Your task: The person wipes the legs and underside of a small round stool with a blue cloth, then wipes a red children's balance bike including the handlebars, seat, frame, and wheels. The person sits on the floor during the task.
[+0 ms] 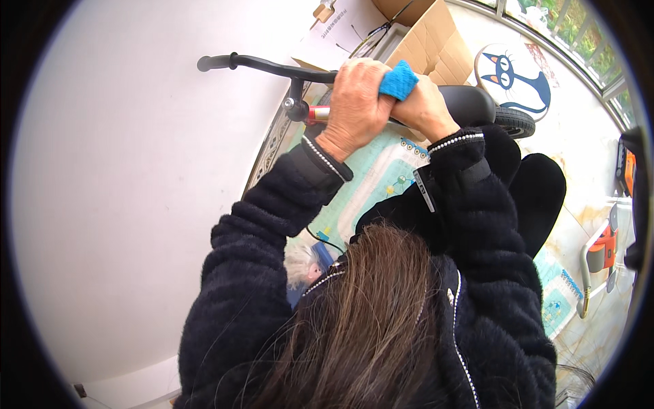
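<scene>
Both my hands are together at the right part of a black handlebar on a small bike with a red and white frame part. My left hand has its fingers curled over the bar's end. A blue cloth sticks up between the two hands, its lower part hidden by the fingers. Close beside it, my right hand is closed around the cloth; whether it also touches the bar cannot be told. Behind the right hand are the bike's black saddle and a black tyre.
An open cardboard box stands beyond the hands. A round cat-pattern stool or cushion lies near the window. A white wall rises at the left. A patterned mat covers floor below; a white-framed orange item is at the right.
</scene>
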A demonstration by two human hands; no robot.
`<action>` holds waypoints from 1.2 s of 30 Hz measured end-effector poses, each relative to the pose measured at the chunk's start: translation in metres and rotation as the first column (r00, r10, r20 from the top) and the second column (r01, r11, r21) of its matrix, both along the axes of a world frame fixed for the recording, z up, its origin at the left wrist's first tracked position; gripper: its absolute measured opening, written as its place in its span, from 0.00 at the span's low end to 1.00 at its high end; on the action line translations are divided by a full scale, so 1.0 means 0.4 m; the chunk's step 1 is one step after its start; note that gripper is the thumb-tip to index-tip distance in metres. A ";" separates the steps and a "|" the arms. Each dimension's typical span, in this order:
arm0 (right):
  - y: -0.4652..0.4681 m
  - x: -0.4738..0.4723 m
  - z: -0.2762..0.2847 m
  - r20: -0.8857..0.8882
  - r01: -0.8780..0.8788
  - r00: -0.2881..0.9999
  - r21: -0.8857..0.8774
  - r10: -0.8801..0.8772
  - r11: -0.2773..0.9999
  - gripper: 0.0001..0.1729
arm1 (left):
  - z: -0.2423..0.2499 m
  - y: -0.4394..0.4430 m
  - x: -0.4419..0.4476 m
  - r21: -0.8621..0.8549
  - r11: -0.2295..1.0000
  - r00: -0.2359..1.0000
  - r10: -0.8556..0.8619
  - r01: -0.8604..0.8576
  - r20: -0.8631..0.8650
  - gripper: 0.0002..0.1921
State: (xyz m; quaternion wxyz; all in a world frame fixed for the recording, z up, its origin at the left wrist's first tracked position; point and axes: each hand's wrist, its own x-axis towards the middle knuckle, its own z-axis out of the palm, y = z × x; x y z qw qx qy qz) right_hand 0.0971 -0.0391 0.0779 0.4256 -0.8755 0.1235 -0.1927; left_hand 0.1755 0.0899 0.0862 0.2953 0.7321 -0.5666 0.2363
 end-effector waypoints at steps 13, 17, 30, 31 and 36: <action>-0.037 0.011 -0.044 0.058 -0.014 0.998 -0.119 0.021 0.993 0.34 | 0.060 0.175 0.251 0.096 0.899 0.830 0.349 -0.428 0.435 0.12; -0.039 0.002 -0.048 0.116 -0.114 0.988 0.094 0.103 0.989 0.32 | -0.047 0.138 0.138 -0.094 0.976 0.950 0.212 -0.196 0.227 0.16; -0.045 0.018 -0.057 0.197 -0.180 0.977 0.529 0.086 0.829 0.18 | -0.186 0.192 0.087 0.384 0.830 0.876 0.231 -0.405 0.424 0.21; -0.047 0.019 -0.057 0.222 -0.175 0.972 0.476 0.075 0.862 0.18 | -0.195 0.189 0.098 0.431 0.813 0.886 0.206 -0.392 0.416 0.22; -0.045 0.016 -0.054 0.229 -0.147 0.972 0.446 0.046 0.883 0.18 | -0.290 0.103 0.030 0.444 0.878 0.967 0.076 -0.180 0.242 0.26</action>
